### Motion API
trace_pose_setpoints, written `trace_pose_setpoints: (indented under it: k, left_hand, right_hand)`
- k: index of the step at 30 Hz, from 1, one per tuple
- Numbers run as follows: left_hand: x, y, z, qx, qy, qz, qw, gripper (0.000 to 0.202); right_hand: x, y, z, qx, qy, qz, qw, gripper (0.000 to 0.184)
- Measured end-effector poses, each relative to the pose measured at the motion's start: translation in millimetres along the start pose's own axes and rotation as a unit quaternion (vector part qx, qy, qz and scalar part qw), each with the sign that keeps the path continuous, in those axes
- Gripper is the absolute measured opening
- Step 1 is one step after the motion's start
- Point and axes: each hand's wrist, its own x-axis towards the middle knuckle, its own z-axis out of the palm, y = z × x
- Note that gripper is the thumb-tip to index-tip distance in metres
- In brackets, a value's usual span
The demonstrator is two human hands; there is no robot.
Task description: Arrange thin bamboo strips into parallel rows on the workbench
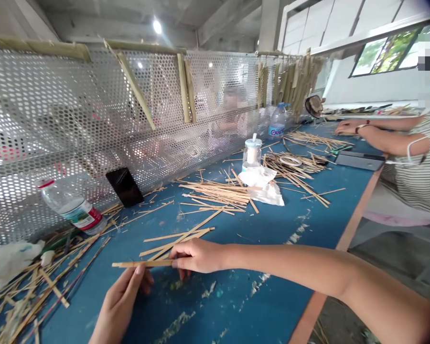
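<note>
A thin bamboo strip [139,263] lies level just above the blue table [236,306]. My right hand [195,256] is closed on its right end. My left hand [123,298] comes up from below, its fingertips pinching the strip near the middle. Right behind them a few loose bamboo strips [175,241] lie fanned on the table.
A perforated metal screen [93,119] runs along the far side, with bamboo slats leaning on it. A tipped water bottle [73,208], a black phone [124,186], bamboo piles [218,193], a small white bottle [252,153] and crumpled tissue [263,184] sit nearby. Another person's arms [380,131] work at right.
</note>
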Motion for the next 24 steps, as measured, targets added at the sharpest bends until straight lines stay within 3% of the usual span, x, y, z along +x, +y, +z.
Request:
trace_pose_setpoints:
  k: [4,9,19,24]
  left_hand:
    - [-2.8,-5.8,0.1,-0.058,0.005,-0.002,0.998,0.056]
    - [-4.3,-16.3,-0.7,-0.169,0.002,-0.022,0.985,0.043]
    - [-3.4,-11.8,2.1,-0.216,0.017,-0.021,0.976,0.036]
    - [-2.8,-11.4,5.4,-0.190,0.020,-0.005,0.982,0.040]
  right_hand:
    - [-8.4,-11.1,3.4,-0.146,0.000,-0.031,0.989,0.018]
    - [-12.7,-14.3,7.1,-0.169,-0.012,-0.040,0.985,0.021]
    - [3.5,0.9,-1.5,0.012,-0.016,0.000,1.000,0.014]
    - [6.6,6.1,-2.7,0.047,-0.036,-0.005,0.998,0.024]
